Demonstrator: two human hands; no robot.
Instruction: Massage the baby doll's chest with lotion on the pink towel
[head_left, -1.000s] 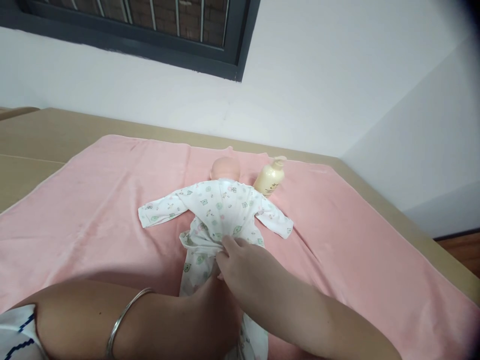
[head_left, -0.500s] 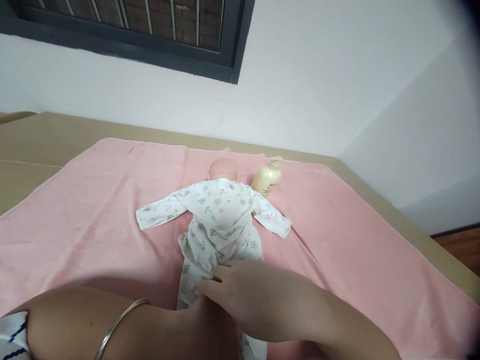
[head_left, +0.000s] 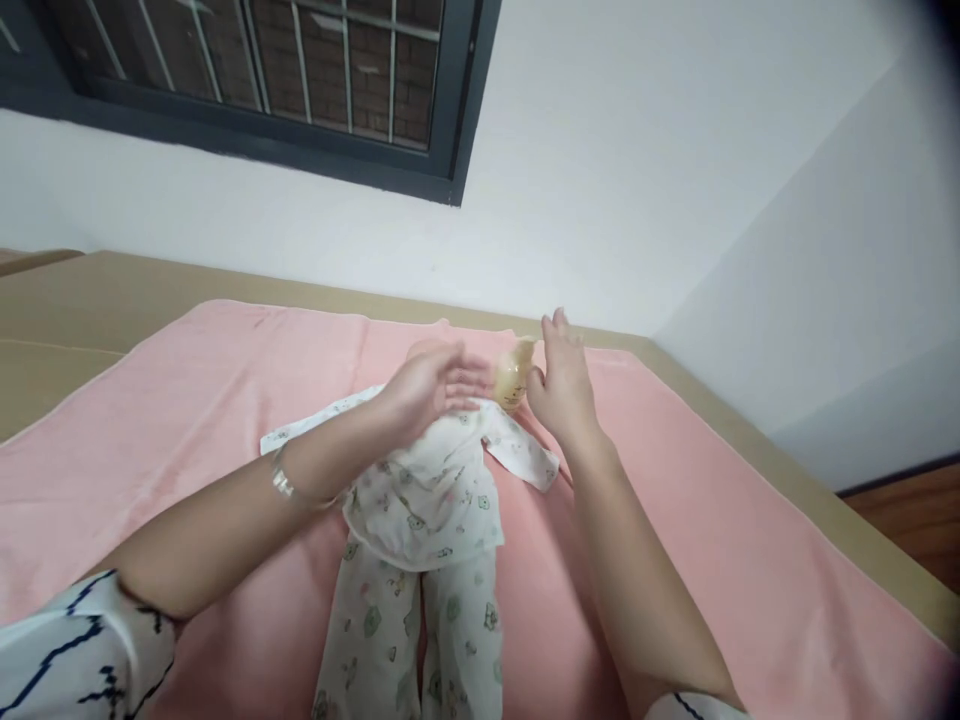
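A baby doll in a white patterned top (head_left: 431,500) and matching trousers (head_left: 465,630) lies stretched out, its sleeves spread sideways. Above the doll's shoulders is my left hand (head_left: 431,390), open, fingers apart and pointing right; it covers most of the doll's head (head_left: 426,347). A pale yellow pump bottle (head_left: 514,378) stands beside the doll's head, between my two hands. Just right of the bottle, my right hand (head_left: 564,385) is raised with fingers stretched up and thumb apart. Whether its thumb touches the bottle I cannot tell.
A pink cloth (head_left: 675,520) lies under the doll, over a tan surface (head_left: 150,275). Behind it rises a white wall (head_left: 585,180) with a dark-framed barred window (head_left: 262,80). Brown wood (head_left: 907,510) shows at the right edge.
Both hands have left the doll's lower body and moved forward, to either side of the bottle. The top's hem now lies down over the trousers. The view has shifted slightly.
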